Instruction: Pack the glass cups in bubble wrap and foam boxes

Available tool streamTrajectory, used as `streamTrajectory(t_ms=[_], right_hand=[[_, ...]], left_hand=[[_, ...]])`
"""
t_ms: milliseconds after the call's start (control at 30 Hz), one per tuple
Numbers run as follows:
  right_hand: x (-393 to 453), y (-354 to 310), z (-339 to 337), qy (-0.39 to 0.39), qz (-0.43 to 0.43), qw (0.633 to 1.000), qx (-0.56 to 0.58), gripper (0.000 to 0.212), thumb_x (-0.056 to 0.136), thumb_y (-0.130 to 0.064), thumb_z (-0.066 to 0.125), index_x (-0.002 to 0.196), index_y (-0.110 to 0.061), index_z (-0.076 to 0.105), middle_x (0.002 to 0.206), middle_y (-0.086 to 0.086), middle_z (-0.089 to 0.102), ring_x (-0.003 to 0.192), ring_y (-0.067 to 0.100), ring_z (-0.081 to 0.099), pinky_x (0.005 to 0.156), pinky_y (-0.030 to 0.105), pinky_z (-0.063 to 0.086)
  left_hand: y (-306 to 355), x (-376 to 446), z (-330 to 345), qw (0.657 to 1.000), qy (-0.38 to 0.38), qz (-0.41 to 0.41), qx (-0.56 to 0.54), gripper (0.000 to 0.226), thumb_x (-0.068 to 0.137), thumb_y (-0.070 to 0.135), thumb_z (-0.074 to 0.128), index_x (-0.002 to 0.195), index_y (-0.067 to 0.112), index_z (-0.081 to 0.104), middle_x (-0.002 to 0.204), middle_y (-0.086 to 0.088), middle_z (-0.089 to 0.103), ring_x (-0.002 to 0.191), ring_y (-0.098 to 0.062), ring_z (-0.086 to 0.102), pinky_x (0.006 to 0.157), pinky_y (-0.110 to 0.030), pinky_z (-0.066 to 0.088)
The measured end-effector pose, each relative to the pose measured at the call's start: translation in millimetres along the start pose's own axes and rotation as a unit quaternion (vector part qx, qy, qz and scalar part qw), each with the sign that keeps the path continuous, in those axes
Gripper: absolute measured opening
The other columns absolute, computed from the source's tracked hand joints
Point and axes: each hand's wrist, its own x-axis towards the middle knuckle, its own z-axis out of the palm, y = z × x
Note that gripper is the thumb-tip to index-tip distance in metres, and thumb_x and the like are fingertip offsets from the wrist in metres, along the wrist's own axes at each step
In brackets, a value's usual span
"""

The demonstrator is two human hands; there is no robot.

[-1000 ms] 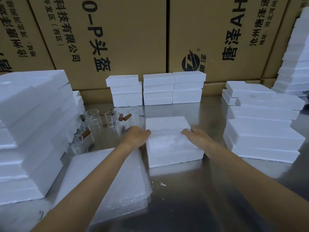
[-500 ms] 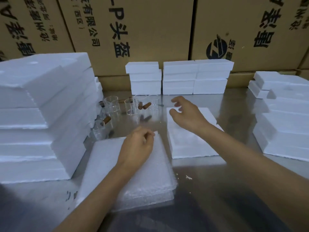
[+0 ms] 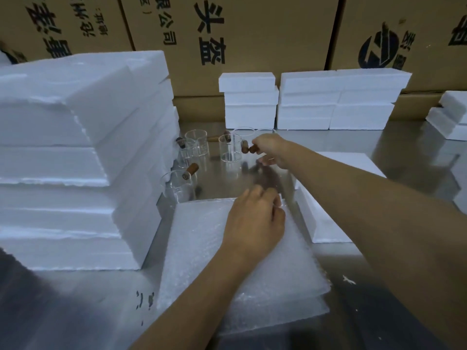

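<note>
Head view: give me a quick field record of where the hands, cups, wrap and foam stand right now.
right hand: reaching over the table, fingers round a cup's wooden handle
left hand: on the bubble wrap stack, fingers pinching at its far right corner
cups: several clear glass ones with wooden handles, upright, beyond the wrap
foam box: right of the wrap, partly behind the right arm
foam stacks: tall pile at left, smaller piles at the back
table: bare metal
</note>
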Motion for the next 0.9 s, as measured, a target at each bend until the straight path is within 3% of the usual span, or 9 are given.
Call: streamTrajectory(t_ms=[100, 167, 233, 333, 367, 533, 600, 700, 900], right_hand=[[11.6, 7.0, 0.6, 0.06, -0.003, 0.998, 0.015, 0.014, 0.095, -0.02, 0.06, 0.095, -0.005, 0.06, 0.099, 0.014, 0.07, 0.07, 0.025, 0.062, 0.074, 0.031, 0.057], [13.1, 11.1, -2.0, 0.098, -0.007, 0.995, -0.002, 0.013, 0.091, -0.019, 0.065, 0.093, -0.008, 0.06, 0.076, 0.01, 0.066, 0.055, 0.021, 0.064, 0.073, 0.029, 0.06], [10.2, 10.7, -6.4, 0.1, -0.004, 0.995, -0.017, 0.011, 0.09, -0.018, 0.063, 0.093, -0.011, 0.055, 0.068, 0.006, 0.061, 0.047, 0.019, 0.063, 0.071, 0.026, 0.059], [1.1, 5.8, -20.7, 0.063, -0.005, 0.994, 0.089, 0.012, 0.09, -0.003, 0.06, 0.094, -0.007, 0.049, 0.071, 0.008, 0.05, 0.054, 0.024, 0.06, 0.089, 0.041, 0.057], [-8.1, 3.4, -28.1, 0.045, -0.01, 0.99, 0.135, 0.014, 0.09, 0.002, 0.059, 0.096, -0.006, 0.049, 0.073, 0.008, 0.046, 0.05, 0.022, 0.058, 0.09, 0.04, 0.057], [-90.4, 4.1, -66.4, -0.031, -0.068, 0.969, 0.235, 0.007, 0.094, 0.001, 0.057, 0.099, -0.002, 0.054, 0.088, 0.016, 0.05, 0.058, 0.02, 0.055, 0.05, 0.021, 0.052], [-128.0, 20.8, -79.5, -0.048, -0.096, 0.966, 0.235, 0.002, 0.097, -0.002, 0.055, 0.097, -0.004, 0.054, 0.082, 0.019, 0.059, 0.058, 0.018, 0.06, 0.052, 0.021, 0.051], [-180.1, 56.0, -92.2, -0.066, -0.085, 0.956, 0.274, 0.013, 0.099, -0.001, 0.052, 0.088, -0.007, 0.055, 0.084, 0.018, 0.071, 0.063, 0.019, 0.065, 0.055, 0.022, 0.052], [-240.7, 110.0, -92.1, -0.048, -0.071, 0.945, 0.316, 0.01, 0.098, -0.003, 0.055, 0.09, -0.007, 0.056, 0.093, 0.02, 0.072, 0.067, 0.019, 0.064, 0.056, 0.021, 0.05]], left_hand=[[0.7, 1.0, 0.5, 1.0, -0.001, 0.001, 0.01, 0.016, 0.096, 0.024, 0.047, 0.106, 0.019, 0.059, 0.104, -0.001, 0.056, 0.098, -0.02, 0.048, 0.087, -0.033, 0.042], [-0.3, 1.5, 2.0, 1.0, -0.003, 0.001, 0.015, 0.017, 0.097, 0.024, 0.047, 0.107, 0.019, 0.059, 0.105, -0.001, 0.056, 0.098, -0.021, 0.048, 0.088, -0.034, 0.042], [-0.8, 1.3, 3.0, 1.0, -0.004, 0.004, 0.018, 0.017, 0.097, 0.024, 0.047, 0.107, 0.019, 0.059, 0.104, 0.0, 0.056, 0.098, -0.02, 0.048, 0.087, -0.033, 0.042], [-0.6, 1.8, 2.2, 1.0, -0.01, 0.003, 0.016, 0.016, 0.098, 0.024, 0.046, 0.106, 0.019, 0.059, 0.102, 0.001, 0.056, 0.098, -0.019, 0.047, 0.087, -0.032, 0.042], [-0.1, 2.0, 1.0, 1.0, -0.013, 0.002, 0.011, 0.016, 0.098, 0.024, 0.047, 0.106, 0.018, 0.059, 0.102, 0.001, 0.056, 0.099, -0.019, 0.047, 0.087, -0.032, 0.042], [2.6, -3.0, -5.3, 0.999, -0.037, 0.008, -0.014, 0.019, 0.097, 0.031, 0.051, 0.106, 0.016, 0.06, 0.099, 0.003, 0.056, 0.1, -0.018, 0.049, 0.084, -0.029, 0.039], [5.4, -7.2, -8.0, 0.999, -0.042, -0.001, -0.019, 0.02, 0.092, 0.036, 0.057, 0.101, 0.018, 0.056, 0.095, 0.006, 0.052, 0.096, -0.016, 0.047, 0.08, -0.028, 0.034], [7.5, -14.2, -10.2, 0.998, -0.059, -0.004, 0.008, 0.018, 0.091, 0.034, 0.06, 0.093, 0.018, 0.052, 0.097, 0.005, 0.053, 0.097, -0.017, 0.046, 0.081, -0.029, 0.03], [18.6, -24.1, -17.0, 0.996, -0.077, -0.045, 0.013, 0.007, 0.096, 0.016, 0.053, 0.094, 0.013, 0.059, 0.104, 0.002, 0.06, 0.105, -0.02, 0.051, 0.092, -0.034, 0.04]])
